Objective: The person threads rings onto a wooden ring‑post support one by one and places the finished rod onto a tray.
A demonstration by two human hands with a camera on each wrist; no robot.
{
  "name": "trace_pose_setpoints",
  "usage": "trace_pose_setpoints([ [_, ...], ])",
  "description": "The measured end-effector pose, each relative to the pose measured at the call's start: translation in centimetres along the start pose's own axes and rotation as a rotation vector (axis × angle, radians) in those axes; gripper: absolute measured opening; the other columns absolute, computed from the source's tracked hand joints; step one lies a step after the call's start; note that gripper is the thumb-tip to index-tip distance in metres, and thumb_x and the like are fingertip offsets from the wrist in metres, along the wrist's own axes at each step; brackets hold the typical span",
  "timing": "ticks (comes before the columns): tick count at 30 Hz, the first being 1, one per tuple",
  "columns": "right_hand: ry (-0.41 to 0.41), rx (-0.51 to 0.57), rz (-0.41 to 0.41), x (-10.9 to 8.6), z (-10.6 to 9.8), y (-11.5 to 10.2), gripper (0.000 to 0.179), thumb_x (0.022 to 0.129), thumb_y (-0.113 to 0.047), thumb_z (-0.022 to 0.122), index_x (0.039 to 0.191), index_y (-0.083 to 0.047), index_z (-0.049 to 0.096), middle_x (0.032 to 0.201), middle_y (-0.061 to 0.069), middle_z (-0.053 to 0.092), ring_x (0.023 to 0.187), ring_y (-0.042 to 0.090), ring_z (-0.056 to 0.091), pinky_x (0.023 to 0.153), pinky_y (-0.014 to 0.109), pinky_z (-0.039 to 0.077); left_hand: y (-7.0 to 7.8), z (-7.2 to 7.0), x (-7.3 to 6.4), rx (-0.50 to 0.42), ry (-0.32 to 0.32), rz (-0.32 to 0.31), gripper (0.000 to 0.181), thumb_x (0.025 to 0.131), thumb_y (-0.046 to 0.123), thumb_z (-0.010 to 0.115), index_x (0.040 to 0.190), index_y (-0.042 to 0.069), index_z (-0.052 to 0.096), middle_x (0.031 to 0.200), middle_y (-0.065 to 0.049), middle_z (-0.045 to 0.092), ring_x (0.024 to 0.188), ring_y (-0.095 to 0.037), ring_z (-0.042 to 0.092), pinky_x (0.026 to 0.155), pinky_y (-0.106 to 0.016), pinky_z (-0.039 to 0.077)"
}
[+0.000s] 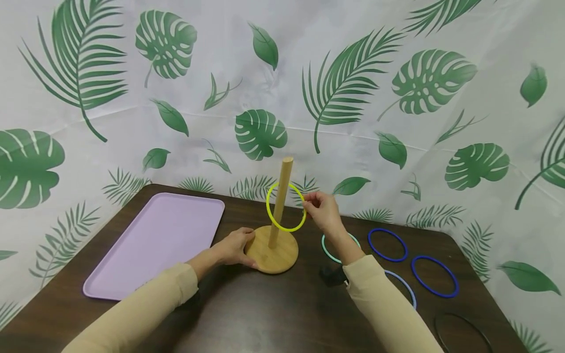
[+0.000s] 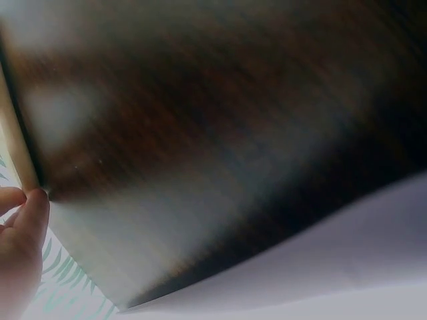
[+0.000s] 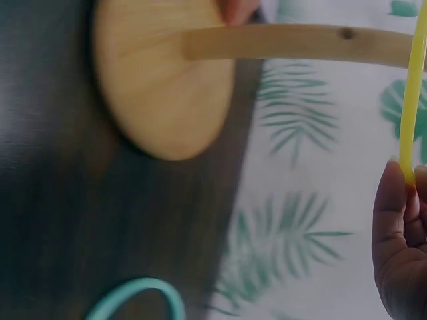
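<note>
In the head view, my right forearm [image 1: 388, 304] hides part of the mint ring [image 1: 325, 248] at five o'clock and of the pale blue ring [image 1: 404, 285] at four. The black ring [image 1: 468, 321], also toward four, runs off the bottom edge (nearly melting into the dark table [image 1: 265, 314]). The right-wrist view crops my right hand [image 3: 400, 257] at four and the yellow ring [image 3: 412, 100] at two; the left-wrist view, my left hand [image 2: 23, 247] at eight.
</note>
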State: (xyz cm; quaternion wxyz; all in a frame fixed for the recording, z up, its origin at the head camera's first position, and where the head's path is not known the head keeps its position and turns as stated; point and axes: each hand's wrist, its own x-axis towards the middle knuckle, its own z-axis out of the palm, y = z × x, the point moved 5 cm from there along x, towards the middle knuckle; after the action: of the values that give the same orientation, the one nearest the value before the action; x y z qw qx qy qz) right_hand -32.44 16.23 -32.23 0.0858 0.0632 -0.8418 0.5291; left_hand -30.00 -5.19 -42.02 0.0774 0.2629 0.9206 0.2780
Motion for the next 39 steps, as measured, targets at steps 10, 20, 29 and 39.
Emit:
trace_pose_setpoints([
  [10,0.026,-0.126,0.041,-1.4,1.9,4.3,0.011,0.084,-0.001,0.064,0.093,0.005,0.067,0.074,0.011,0.064,0.056,0.012,0.057,0.052,0.023,0.052,0.2,0.0,0.1,0.01,0.011,0.018,0.088,0.066,0.029,0.085,0.131,-0.015,0.044,0.134,-0.029,0.044,0.124,-0.042,0.045,0.104,-0.048,0.037],
  [20,0.018,-0.298,0.052,-1.7,3.8,7.6,0.005,0.081,-0.001,0.066,0.084,0.001,0.069,0.067,0.006,0.064,0.051,0.007,0.051,0.049,0.019,0.046,0.1,0.1,0.2,0.017,-0.001,0.049,0.089,0.067,0.029,0.085,0.133,-0.014,0.043,0.134,-0.03,0.045,0.123,-0.041,0.046,0.104,-0.048,0.037],
  [29,0.048,-0.394,0.066,-1.6,4.3,8.5,0.004,0.078,-0.004,0.067,0.08,-0.002,0.07,0.068,0.006,0.065,0.061,0.014,0.056,0.055,0.023,0.046,0.2,0.0,0.1,0.017,-0.009,0.032,0.088,0.068,0.029,0.084,0.132,-0.015,0.043,0.135,-0.03,0.044,0.125,-0.042,0.044,0.104,-0.049,0.036],
  [39,0.082,-0.415,0.028,-1.7,4.8,7.8,0.004,0.076,-0.005,0.067,0.076,-0.001,0.069,0.069,0.007,0.065,0.065,0.019,0.057,0.059,0.028,0.047,0.2,0.1,0.1,0.007,-0.015,0.016,0.088,0.069,0.029,0.084,0.134,-0.013,0.042,0.137,-0.029,0.043,0.126,-0.041,0.044,0.104,-0.048,0.036],
])
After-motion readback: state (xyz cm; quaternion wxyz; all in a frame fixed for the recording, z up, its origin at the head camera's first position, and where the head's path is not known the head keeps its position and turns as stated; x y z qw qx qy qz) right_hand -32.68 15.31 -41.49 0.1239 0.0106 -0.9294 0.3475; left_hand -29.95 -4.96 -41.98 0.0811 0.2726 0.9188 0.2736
